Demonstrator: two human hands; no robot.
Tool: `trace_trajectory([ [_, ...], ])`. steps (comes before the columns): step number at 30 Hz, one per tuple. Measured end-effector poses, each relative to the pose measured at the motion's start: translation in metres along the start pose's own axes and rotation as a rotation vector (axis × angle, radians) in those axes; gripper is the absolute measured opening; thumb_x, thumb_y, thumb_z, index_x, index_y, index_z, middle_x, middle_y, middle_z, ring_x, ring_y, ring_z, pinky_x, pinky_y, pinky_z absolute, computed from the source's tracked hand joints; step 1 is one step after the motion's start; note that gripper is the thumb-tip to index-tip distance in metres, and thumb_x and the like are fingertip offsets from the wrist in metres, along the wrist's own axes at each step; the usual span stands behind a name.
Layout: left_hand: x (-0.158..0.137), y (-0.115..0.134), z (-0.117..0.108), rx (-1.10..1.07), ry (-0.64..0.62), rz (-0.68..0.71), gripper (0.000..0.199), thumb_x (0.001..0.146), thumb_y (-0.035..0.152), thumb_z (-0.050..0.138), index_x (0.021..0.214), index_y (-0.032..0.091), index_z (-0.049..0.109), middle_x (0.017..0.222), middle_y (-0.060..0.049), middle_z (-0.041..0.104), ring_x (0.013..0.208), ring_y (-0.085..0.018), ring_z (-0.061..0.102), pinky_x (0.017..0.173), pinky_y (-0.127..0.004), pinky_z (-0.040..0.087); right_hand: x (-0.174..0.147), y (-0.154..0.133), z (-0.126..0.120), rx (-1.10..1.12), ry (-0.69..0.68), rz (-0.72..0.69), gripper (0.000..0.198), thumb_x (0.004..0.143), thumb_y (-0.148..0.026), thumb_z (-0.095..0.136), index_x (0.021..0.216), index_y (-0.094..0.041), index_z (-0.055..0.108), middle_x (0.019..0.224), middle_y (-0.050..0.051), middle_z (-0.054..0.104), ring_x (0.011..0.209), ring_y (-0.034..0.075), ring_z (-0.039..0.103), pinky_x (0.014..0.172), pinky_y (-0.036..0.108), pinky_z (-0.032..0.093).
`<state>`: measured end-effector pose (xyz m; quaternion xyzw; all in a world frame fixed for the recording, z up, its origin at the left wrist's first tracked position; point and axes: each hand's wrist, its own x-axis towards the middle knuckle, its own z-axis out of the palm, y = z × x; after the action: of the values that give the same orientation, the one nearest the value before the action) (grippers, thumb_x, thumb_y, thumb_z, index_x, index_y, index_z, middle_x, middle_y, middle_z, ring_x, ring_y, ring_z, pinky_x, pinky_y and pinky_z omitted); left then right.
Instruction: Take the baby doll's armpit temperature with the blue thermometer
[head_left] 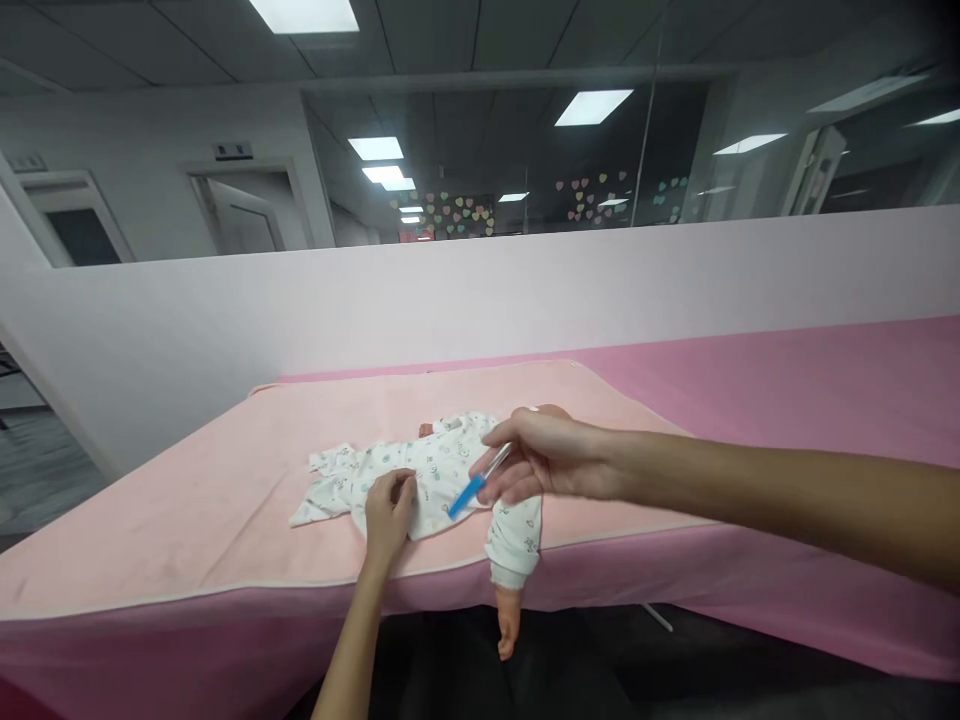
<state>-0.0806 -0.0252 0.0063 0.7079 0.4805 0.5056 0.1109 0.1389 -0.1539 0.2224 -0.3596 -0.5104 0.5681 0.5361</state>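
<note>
From my distant place, through the head view, I am holding a slim stick [466,496], blue at the lower end and clear above, in the right hand [544,455], over a doll [436,482]. With the left hand [390,505] I am reaching onto its white printed clothes [341,480], fingers curling. The doll is lying on a peach blanket [225,480], and one limb [508,610] is hanging over the near edge.

I'm in what looks like an office: ceiling light panels [304,14] glowing high beyond my left hand [389,508], a signed door [247,215] back there too, heart-shaped stickers [576,184] and glass [540,140] past my right hand [536,455].
</note>
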Motion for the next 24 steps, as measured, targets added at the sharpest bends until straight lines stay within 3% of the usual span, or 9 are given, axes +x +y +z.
trace_trajectory([
  [2,0.0,0.0,0.0,-0.005,0.006,-0.007,0.025,0.081,0.037,0.045,0.087,0.019,0.062,0.089,-0.005,0.064,0.085,-0.02,0.058,0.075,-0.033,0.046,0.008,0.004,-0.001,0.023,-0.054,0.123,0.021,0.085,-0.023,0.046,0.076,-0.01,0.06,0.062,0.007,0.066,0.045,0.008,0.056,0.043,0.017,0.048],
  [5,0.0,0.001,0.001,-0.01,0.007,-0.013,0.025,0.081,0.038,0.045,0.086,0.019,0.062,0.09,-0.005,0.064,0.086,-0.021,0.058,0.074,-0.033,0.047,0.026,0.017,-0.007,0.073,-0.028,0.091,0.023,0.086,-0.025,0.044,0.077,-0.011,0.06,0.063,0.006,0.066,0.046,0.008,0.056,0.043,0.017,0.048],
  [8,0.001,-0.002,0.001,-0.012,0.012,-0.008,0.026,0.081,0.038,0.044,0.086,0.02,0.062,0.09,-0.005,0.064,0.086,-0.021,0.058,0.075,-0.034,0.046,0.043,0.04,-0.028,0.062,-0.017,0.291,0.021,0.084,-0.019,0.044,0.074,-0.009,0.06,0.062,0.008,0.066,0.043,0.007,0.053,0.04,0.016,0.045],
  [9,0.002,-0.003,0.001,-0.012,0.013,-0.001,0.026,0.081,0.038,0.044,0.086,0.02,0.062,0.09,-0.005,0.064,0.087,-0.021,0.058,0.076,-0.034,0.046,0.045,0.05,-0.038,0.069,0.032,0.281,0.021,0.084,-0.019,0.045,0.073,-0.009,0.059,0.062,0.008,0.066,0.04,0.006,0.051,0.038,0.015,0.042],
  [12,0.002,-0.003,0.0,0.026,0.013,0.033,0.025,0.082,0.038,0.042,0.085,0.021,0.061,0.088,-0.005,0.064,0.086,-0.022,0.057,0.075,-0.035,0.046,0.04,0.087,-0.075,0.063,0.266,0.065,0.023,0.082,-0.028,0.048,0.07,-0.012,0.058,0.053,0.003,0.061,0.031,0.005,0.039,0.03,0.015,0.032],
  [15,0.001,0.008,0.004,0.203,0.059,0.137,0.021,0.083,0.033,0.043,0.085,0.02,0.06,0.087,-0.006,0.063,0.087,-0.024,0.055,0.079,-0.038,0.042,0.025,0.127,-0.111,-0.021,0.372,0.192,0.025,0.083,-0.027,0.047,0.064,-0.013,0.056,0.048,0.002,0.056,0.028,0.004,0.029,0.027,0.017,0.025],
  [19,0.005,0.045,0.028,0.373,0.095,0.349,0.019,0.083,0.023,0.043,0.091,0.019,0.06,0.089,-0.009,0.063,0.089,-0.025,0.052,0.083,-0.04,0.037,0.006,0.156,-0.143,-0.194,0.474,0.208,0.021,0.088,-0.032,0.047,0.081,-0.016,0.059,0.071,0.002,0.061,0.051,0.008,0.052,0.044,0.019,0.043],
  [21,0.011,0.065,0.049,0.359,0.066,0.401,0.021,0.084,0.021,0.041,0.094,0.019,0.06,0.092,-0.009,0.062,0.091,-0.025,0.052,0.083,-0.039,0.036,0.001,0.162,-0.152,-0.222,0.483,0.213,0.02,0.088,-0.034,0.049,0.09,-0.016,0.058,0.08,0.0,0.06,0.062,0.008,0.056,0.054,0.021,0.047],
  [24,0.024,0.083,0.082,0.359,0.017,0.421,0.023,0.085,0.022,0.04,0.098,0.018,0.058,0.096,-0.011,0.06,0.093,-0.025,0.051,0.081,-0.038,0.036,0.003,0.171,-0.166,-0.295,0.534,0.235,0.028,0.081,-0.04,0.057,0.072,-0.013,0.056,0.058,-0.002,0.055,0.046,0.008,0.048,0.043,0.02,0.04],
])
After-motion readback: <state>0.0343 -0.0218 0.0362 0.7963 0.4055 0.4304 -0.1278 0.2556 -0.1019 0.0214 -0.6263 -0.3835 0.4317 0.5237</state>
